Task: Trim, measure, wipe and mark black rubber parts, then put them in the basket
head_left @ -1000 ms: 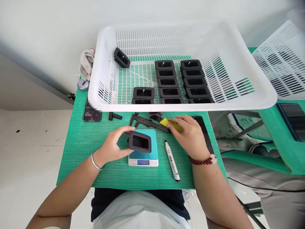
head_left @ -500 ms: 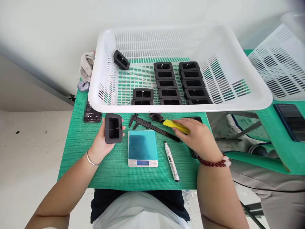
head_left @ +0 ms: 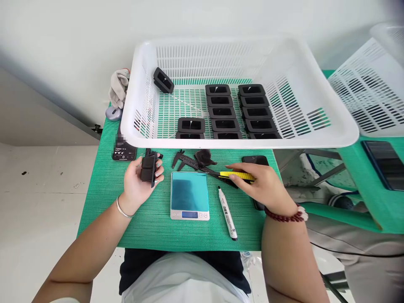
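Note:
My left hand [head_left: 142, 179] is closed round a black rectangular plastic housing [head_left: 147, 168], turned so that its side and the edge of its flange face me. Between the fingers of my right hand [head_left: 257, 181] is a yellow-handled utility knife [head_left: 236, 175]; its dark front end points left, over the black caliper [head_left: 192, 163]. A crumpled dark scrap [head_left: 204, 157] lies just beyond the caliper. Between my two hands sits a small digital scale [head_left: 190, 193] with a bluish top. A white marker [head_left: 227, 214], its tip bare, lies right of the scale.
A white basket [head_left: 240, 144] stands behind, holding several similar black housings [head_left: 221, 112] in columns. On the left are a phone [head_left: 124, 152], a computer mouse [head_left: 113, 113] and a cloth glove [head_left: 118, 90]. Another phone [head_left: 259, 160] lies partly under my right hand. A person's leg [head_left: 362, 252] is at right.
My left hand has turned the housing from its open face to its side. The knife has shifted slightly right and swung level; the dark scrap now shows fully.

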Demonstrator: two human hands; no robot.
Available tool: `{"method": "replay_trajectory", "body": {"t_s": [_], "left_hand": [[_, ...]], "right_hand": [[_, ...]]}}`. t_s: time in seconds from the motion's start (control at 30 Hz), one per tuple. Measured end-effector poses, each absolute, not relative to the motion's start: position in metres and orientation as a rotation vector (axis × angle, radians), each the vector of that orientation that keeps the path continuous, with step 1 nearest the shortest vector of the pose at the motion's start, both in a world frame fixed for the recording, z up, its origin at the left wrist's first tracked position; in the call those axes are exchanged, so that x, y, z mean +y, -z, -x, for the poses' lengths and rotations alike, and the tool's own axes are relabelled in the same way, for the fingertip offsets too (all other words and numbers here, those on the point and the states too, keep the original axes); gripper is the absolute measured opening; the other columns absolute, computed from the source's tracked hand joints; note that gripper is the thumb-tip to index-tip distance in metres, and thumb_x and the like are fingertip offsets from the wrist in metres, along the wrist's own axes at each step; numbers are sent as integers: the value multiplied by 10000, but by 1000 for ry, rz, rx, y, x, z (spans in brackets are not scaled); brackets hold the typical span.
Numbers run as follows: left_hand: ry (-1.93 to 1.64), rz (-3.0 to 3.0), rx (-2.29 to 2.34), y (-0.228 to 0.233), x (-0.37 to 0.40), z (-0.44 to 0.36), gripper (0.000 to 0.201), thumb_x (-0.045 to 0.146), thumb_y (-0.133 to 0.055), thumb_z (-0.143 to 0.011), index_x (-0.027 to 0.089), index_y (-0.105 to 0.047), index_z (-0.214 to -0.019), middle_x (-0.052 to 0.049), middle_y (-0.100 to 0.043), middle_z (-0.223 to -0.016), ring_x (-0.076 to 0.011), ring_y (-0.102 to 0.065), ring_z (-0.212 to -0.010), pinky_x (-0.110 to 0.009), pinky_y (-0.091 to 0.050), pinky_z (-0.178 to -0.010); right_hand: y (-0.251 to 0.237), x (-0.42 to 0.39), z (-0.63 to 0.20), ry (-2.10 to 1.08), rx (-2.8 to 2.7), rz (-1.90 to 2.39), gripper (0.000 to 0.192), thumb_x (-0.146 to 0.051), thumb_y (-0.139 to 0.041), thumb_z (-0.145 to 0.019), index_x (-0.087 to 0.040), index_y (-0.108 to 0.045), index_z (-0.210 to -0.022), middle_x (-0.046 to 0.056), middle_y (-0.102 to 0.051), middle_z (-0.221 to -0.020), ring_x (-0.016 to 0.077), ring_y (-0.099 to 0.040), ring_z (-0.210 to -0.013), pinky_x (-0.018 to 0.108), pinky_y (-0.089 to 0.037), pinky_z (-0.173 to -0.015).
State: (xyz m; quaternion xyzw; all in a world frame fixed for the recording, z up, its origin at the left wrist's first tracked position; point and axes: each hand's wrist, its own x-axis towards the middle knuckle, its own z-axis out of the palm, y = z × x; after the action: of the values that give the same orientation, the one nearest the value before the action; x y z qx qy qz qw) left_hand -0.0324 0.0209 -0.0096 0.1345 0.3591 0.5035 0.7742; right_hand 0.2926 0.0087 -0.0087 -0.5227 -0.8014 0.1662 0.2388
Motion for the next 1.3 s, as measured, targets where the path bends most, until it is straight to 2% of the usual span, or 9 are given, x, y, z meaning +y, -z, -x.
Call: {"method": "replay_trajectory", "body": {"t_s": [0.07,0.13,0.27,0.53,0.83,1.07,1.3], "left_hand": [[-1094,-313,814,12,21,32,341,399,-608,-793,118,-654,-979,-35,-551,-779,-93,-489,-599,-204,-401,-470],[-1101,-337,874,15,21,32,277,351,-653,-769,131,-668,-937,-38,-600,-783,-108,-540,-627,-215,-449,-507],[-1079,-393,907,22,20,32,247,280,-732,-754,159,-688,-965,-29,-677,-829,-124,-625,-697,-223,-516,-597],[-1026,-489,862,22,15,28,353,344,-775,-774,195,-652,-1070,-23,-714,-975,-136,-690,-812,-251,-574,-700],[-969,-506,798,16,4,24,366,331,-795,-762,220,-641,-1074,-22,-711,-967,-141,-694,-770,-246,-585,-653],[-822,-542,722,15,-2,26,400,346,-797,-759,224,-641,-1106,-32,-713,-954,-162,-711,-784,-257,-602,-652],[-990,-455,799,11,3,25,351,340,-786,-775,193,-658,-1068,-22,-719,-940,-126,-701,-762,-208,-587,-656]], "right_hand": [[10,8,-292,-473,-2179,1410,337,-475,-663,-849,-229,-706,-1075,33,-764,-883,199,-715,-727,310,-553,-619],[12,7,-292,-464,-2160,1400,391,-505,-697,-819,-225,-703,-1092,30,-754,-845,191,-702,-701,301,-545,-602],[12,7,-289,-338,-2129,1408,312,-480,-685,-841,-224,-718,-1016,34,-744,-816,182,-679,-668,305,-527,-595],[15,2,-263,-373,-2195,1234,257,-457,-645,-883,-211,-711,-920,64,-747,-824,188,-683,-709,315,-523,-634],[17,-5,-239,-257,-2359,1025,297,-470,-605,-914,-187,-690,-879,38,-738,-746,151,-668,-641,285,-458,-580],[18,-4,-250,20,-2158,1269,173,-357,-695,-864,-184,-696,-878,47,-738,-730,170,-644,-615,305,-454,-571],[13,-10,-237,-172,-2290,969,251,-419,-633,-909,-171,-664,-899,38,-731,-733,142,-646,-612,286,-439,-580]]}}
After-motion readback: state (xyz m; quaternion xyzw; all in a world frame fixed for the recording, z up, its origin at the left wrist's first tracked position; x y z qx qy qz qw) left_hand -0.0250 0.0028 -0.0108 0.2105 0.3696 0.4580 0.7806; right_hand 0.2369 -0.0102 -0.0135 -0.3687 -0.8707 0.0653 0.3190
